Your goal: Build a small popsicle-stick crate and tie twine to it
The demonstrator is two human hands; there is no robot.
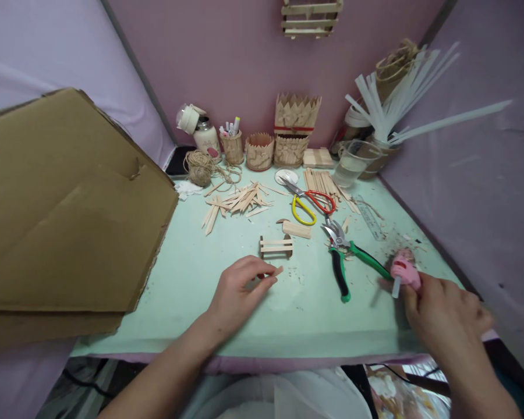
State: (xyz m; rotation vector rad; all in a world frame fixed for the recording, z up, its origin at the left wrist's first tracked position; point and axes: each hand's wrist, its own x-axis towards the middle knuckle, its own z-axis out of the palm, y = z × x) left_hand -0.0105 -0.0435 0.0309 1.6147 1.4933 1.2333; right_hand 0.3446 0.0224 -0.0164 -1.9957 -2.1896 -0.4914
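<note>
My left hand is closed in a pinch on a short wooden stick, whose tip shows beyond my fingers. Just past it stands a small wooden bench-like frame with light slats between dark ends. At the right edge of the table, my right hand is wrapped round a pink glue gun, with a clear glue stick poking out of it. Green-handled pruning shears lie opened between my hands. Behind them are scissors with one red and one yellow handle.
A large cardboard sheet takes up the left side. Loose wooden sticks, a twine ball, wooden holders and a cup of water line the back. Long glue sticks jut out at right, above a clear ruler.
</note>
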